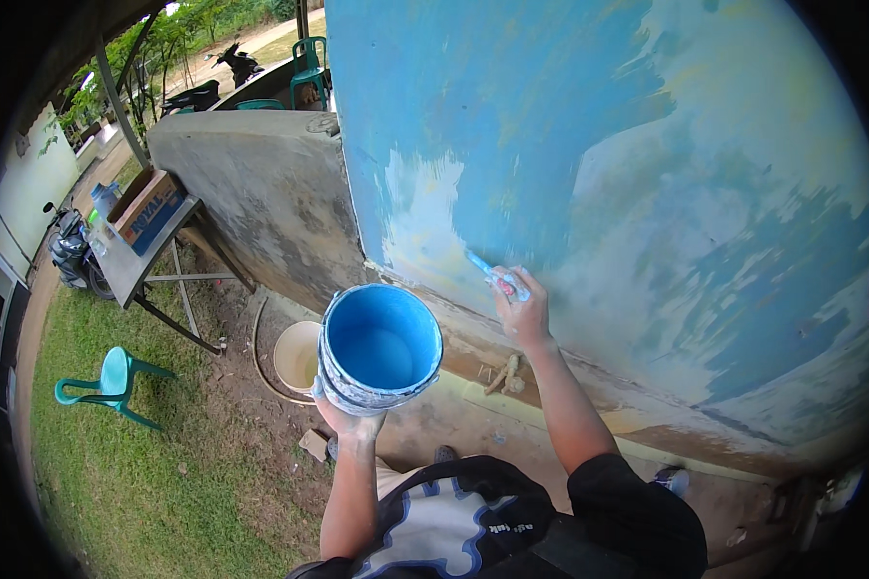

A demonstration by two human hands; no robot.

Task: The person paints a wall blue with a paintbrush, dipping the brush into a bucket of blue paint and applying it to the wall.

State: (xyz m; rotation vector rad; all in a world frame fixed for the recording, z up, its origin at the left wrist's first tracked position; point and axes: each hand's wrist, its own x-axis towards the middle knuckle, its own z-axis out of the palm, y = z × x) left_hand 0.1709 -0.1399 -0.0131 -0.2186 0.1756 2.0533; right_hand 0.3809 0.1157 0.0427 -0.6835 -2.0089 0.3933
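My left hand (350, 417) holds up a paint bucket (380, 338) from below and its near side. The bucket's outside is smeared with white, and blue paint covers its inner wall and bottom. My right hand (523, 307) is closed around the handle of a paintbrush (483, 264), which is coated in blue. The brush's tip is at the wall (521, 125), beside an unevenly covered whitish patch (423, 207). Broad blue strokes cover the wall's left part, while pale, streaky areas show on the right. The bristles are too small to make out clearly.
A cream bucket (296, 357) stands on the ground behind the held one, with a hose (257, 338) beside it. A green plastic chair (116, 376) is on the grass. At left, a table (130, 265) bears a cardboard box (149, 212). A low grey wall (261, 183) adjoins the painted one.
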